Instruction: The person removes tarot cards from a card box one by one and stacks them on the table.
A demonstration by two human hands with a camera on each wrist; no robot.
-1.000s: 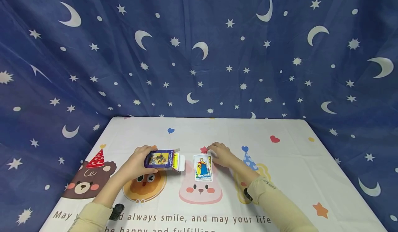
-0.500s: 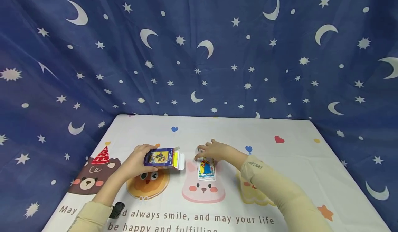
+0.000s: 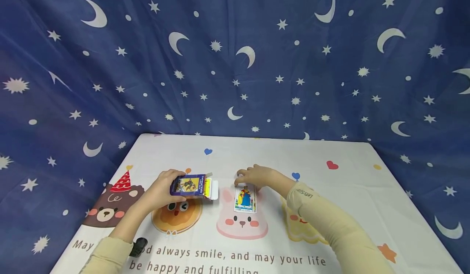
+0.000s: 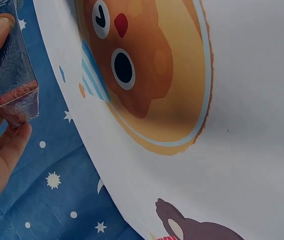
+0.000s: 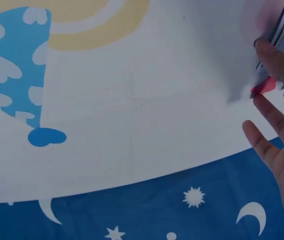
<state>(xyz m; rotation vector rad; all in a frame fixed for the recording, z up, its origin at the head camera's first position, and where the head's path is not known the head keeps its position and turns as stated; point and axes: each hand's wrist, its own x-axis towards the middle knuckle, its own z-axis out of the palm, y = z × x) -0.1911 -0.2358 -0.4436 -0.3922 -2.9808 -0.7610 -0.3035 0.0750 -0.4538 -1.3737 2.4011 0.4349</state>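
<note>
My left hand (image 3: 161, 190) grips a dark blue tarot card box (image 3: 185, 185), thumb and fingers on its opposite long sides. Its white end flap stands open toward the right, and a yellow piece shows inside the mouth. In the left wrist view the clear-wrapped closed end of the box (image 4: 14, 65) shows between thumb and fingers. My right hand (image 3: 261, 176) holds a small stack of tarot cards (image 3: 244, 202) by its far end. The top card, face up, shows a figure in blue and yellow. In the right wrist view the thumb (image 5: 280, 65) lies at the edge of the stack.
A white tablecloth (image 3: 286, 160) with printed cartoon animals and lettering covers the table. Behind it hangs a blue curtain (image 3: 235, 62) with moons and stars. The box's flap points toward the cards, with a short gap between.
My right hand has come from the right side of the cards to over their far end. The offset cards now lie evenly together. The left hand keeps its grip on the box.
</note>
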